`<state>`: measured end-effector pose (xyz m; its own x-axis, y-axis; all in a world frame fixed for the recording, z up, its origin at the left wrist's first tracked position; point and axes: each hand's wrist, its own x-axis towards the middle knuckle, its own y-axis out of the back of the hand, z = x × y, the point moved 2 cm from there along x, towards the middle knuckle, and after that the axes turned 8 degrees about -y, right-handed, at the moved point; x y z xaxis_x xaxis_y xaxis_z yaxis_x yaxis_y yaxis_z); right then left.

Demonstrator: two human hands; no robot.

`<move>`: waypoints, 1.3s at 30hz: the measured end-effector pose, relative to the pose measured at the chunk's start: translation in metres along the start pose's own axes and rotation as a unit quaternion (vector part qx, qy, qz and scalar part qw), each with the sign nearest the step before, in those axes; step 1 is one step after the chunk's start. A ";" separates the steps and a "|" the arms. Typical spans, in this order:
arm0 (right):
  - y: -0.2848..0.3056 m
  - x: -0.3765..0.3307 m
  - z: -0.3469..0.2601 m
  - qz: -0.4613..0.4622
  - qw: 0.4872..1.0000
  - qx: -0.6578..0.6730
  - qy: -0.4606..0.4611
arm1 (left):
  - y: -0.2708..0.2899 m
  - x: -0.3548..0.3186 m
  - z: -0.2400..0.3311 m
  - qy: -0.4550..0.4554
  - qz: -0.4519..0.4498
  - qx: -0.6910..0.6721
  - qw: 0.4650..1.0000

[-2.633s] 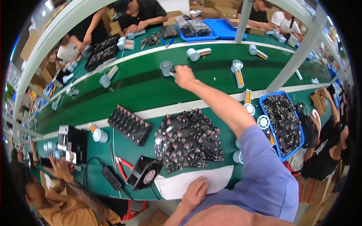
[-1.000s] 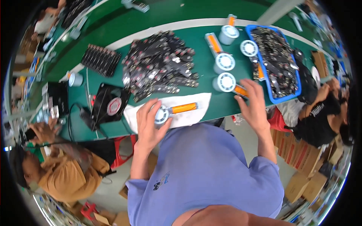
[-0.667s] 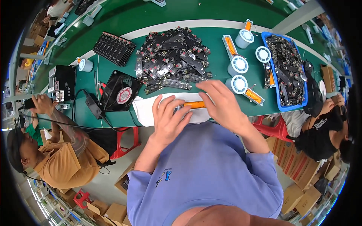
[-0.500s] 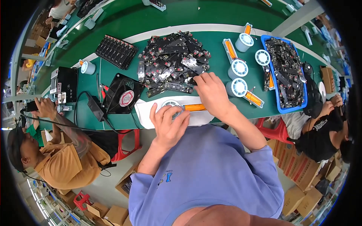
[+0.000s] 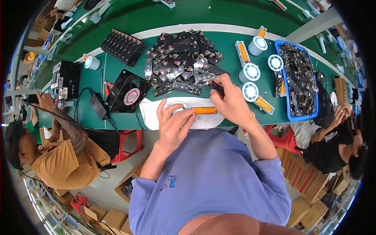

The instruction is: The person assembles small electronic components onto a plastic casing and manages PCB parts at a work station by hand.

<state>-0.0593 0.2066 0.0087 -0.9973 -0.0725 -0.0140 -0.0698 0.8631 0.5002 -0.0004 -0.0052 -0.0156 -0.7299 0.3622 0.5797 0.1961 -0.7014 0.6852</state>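
My left hand (image 5: 173, 126) is closed on a light-blue handheld unit (image 5: 178, 105), its round head partly under my fingers. The open handle, with an orange battery (image 5: 204, 111) inside, points right and lies on a white cloth (image 5: 150, 113). Between the thumb and fingers of my right hand (image 5: 234, 102) is a small black circuit board (image 5: 216, 87), raised just above the cloth's right end. Right behind the hands is a heap of similar black circuit boards (image 5: 182, 58), some with red and silver parts.
To the left are a black square fan (image 5: 129, 92), a power adapter (image 5: 100, 106) with cables, and stacked board panels (image 5: 123, 47). On the right, several light-blue units (image 5: 250, 72) lie near a blue tray (image 5: 289, 105) of boards. Co-workers (image 5: 66, 152) sit on both sides.
My right hand has drawn back from the heap's edge toward me, now with a black circuit board in its fingers. My left hand stays at the light-blue unit.
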 end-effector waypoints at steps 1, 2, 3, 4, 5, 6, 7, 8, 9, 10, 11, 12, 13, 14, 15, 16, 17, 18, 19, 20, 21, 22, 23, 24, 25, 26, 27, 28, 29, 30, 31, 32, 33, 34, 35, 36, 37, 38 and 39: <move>-0.001 -0.001 -0.007 -0.028 0.997 0.072 -0.022 | -0.001 -0.003 -0.002 0.004 0.003 -0.021 1.000; -0.003 0.000 -0.015 -0.030 0.997 0.075 -0.021 | -0.001 -0.005 -0.003 0.008 0.007 -0.041 0.999; -0.008 0.000 -0.023 -0.092 0.991 0.090 -0.046 | 0.000 -0.006 -0.003 0.008 0.006 -0.037 0.999; -0.013 0.000 -0.028 -0.151 0.980 0.105 -0.072 | 0.000 -0.005 -0.001 -0.008 0.006 -0.035 0.999; -0.022 0.002 -0.023 -0.161 0.983 0.084 -0.026 | 0.001 -0.005 0.000 -0.025 0.005 -0.032 0.999; -0.029 0.005 -0.019 -0.159 0.983 0.086 -0.026 | 0.002 -0.005 0.001 -0.027 0.003 -0.032 0.999; -0.035 0.010 -0.014 -0.193 0.978 0.068 -0.026 | 0.002 -0.005 0.000 -0.032 0.003 -0.029 0.999; -0.038 0.012 -0.012 -0.227 0.972 0.050 -0.026 | 0.002 -0.004 0.000 -0.037 0.002 -0.027 0.999; -0.036 0.009 -0.014 -0.223 0.974 0.040 0.000 | 0.003 -0.005 0.002 -0.041 0.002 -0.027 0.999; -0.036 0.007 -0.010 -0.220 0.975 0.039 0.002 | 0.003 -0.007 0.003 -0.028 -0.001 -0.030 0.999; -0.035 0.005 -0.005 -0.160 0.986 0.005 0.043 | 0.003 -0.006 0.003 -0.015 -0.004 -0.033 0.999; -0.032 0.004 -0.001 -0.099 0.991 -0.030 0.082 | 0.002 -0.003 0.001 -0.018 -0.003 -0.035 0.999; -0.025 0.000 -0.001 -0.103 0.989 -0.081 0.064 | 0.003 -0.001 0.003 0.011 -0.008 -0.040 0.999; -0.023 -0.001 0.000 -0.104 0.989 -0.083 0.061 | 0.004 0.001 0.004 0.041 -0.014 -0.046 0.998; -0.022 -0.002 0.001 -0.094 0.991 -0.085 0.043 | 0.003 0.005 0.002 0.057 -0.013 -0.061 0.996; -0.021 -0.004 0.000 -0.085 0.992 -0.086 0.024 | 0.002 0.008 0.002 0.061 -0.015 -0.063 0.996; -0.016 -0.004 -0.004 -0.106 0.993 -0.045 0.013 | 0.001 0.009 0.001 0.097 -0.011 -0.084 0.992; -0.010 -0.007 -0.011 -0.111 0.993 -0.045 0.010 | 0.001 0.009 0.001 0.134 -0.008 -0.104 0.986; -0.004 -0.007 -0.016 -0.117 0.993 0.015 -0.023 | 0.000 0.011 0.001 0.134 -0.010 -0.101 0.986; -0.001 -0.008 -0.016 -0.122 0.988 0.075 -0.055 | 0.000 0.012 0.001 0.138 -0.011 -0.103 0.985; -0.002 -0.012 -0.008 -0.127 0.987 0.091 -0.043 | 0.000 0.012 0.002 0.141 -0.009 -0.104 0.985; 0.001 -0.015 -0.010 -0.129 0.987 0.090 -0.045 | 0.000 0.013 0.002 0.143 -0.007 -0.104 0.984; 0.005 -0.020 -0.014 -0.160 0.976 0.113 -0.096 | 0.000 0.014 0.002 0.145 -0.007 -0.105 0.984; 0.006 -0.024 -0.016 -0.191 0.961 0.135 -0.146 | 0.001 0.015 0.002 0.143 -0.011 -0.104 0.984; 0.006 -0.028 -0.016 -0.191 0.961 0.133 -0.147 | 0.001 0.015 0.004 0.141 -0.015 -0.103 0.985; 0.005 -0.032 -0.014 -0.183 0.966 0.112 -0.147 | 0.001 0.015 0.004 0.142 -0.015 -0.104 0.984; 0.003 -0.035 -0.012 -0.174 0.970 0.091 -0.147 | 0.000 0.015 0.003 0.138 -0.020 -0.099 0.985; 0.001 -0.037 -0.011 -0.174 0.969 0.089 -0.147 | -0.001 0.015 0.004 0.136 -0.025 -0.094 0.986; 0.000 -0.038 -0.011 -0.136 0.985 0.057 -0.088 | -0.001 0.016 0.004 0.136 -0.025 -0.095 0.986; -0.001 -0.039 -0.013 -0.096 0.995 0.024 -0.027 | -0.002 0.016 0.005 0.135 -0.027 -0.091 0.986; -0.004 -0.041 -0.012 -0.097 0.995 0.023 -0.027 | -0.002 0.015 0.005 0.134 -0.030 -0.088 0.987; -0.006 -0.043 -0.012 -0.092 0.994 0.039 -0.031 | -0.003 0.015 0.006 0.135 -0.029 -0.088 0.987; -0.009 -0.044 -0.011 -0.088 0.994 0.055 -0.036 | -0.004 0.014 0.006 0.132 -0.031 -0.086 0.987; -0.012 -0.044 -0.009 -0.089 0.994 0.054 -0.035 | -0.005 0.013 0.006 0.129 -0.032 -0.084 0.987; -0.015 -0.045 -0.008 -0.067 0.996 0.053 -0.011 | -0.006 0.013 0.006 0.130 -0.031 -0.084 0.987; -0.017 -0.046 -0.007 -0.045 0.998 0.052 0.014 | -0.006 0.013 0.006 0.121 -0.028 -0.080 0.989; -0.018 -0.046 -0.007 -0.047 0.997 0.052 0.015 | -0.007 0.012 0.007 0.113 -0.024 -0.074 0.991; -0.020 -0.047 -0.007 -0.046 0.997 0.051 0.021 | -0.007 0.013 0.007 0.115 -0.023 -0.073 0.990; -0.020 -0.047 -0.007 -0.046 0.997 0.051 0.027 | -0.007 0.013 0.008 0.107 -0.019 -0.067 0.992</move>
<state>-0.0109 0.1892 0.0056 -0.9841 -0.1773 -0.0081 -0.1651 0.8979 0.4082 -0.0061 0.0090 -0.0095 -0.8600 0.2613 0.4384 0.0878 -0.7705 0.6313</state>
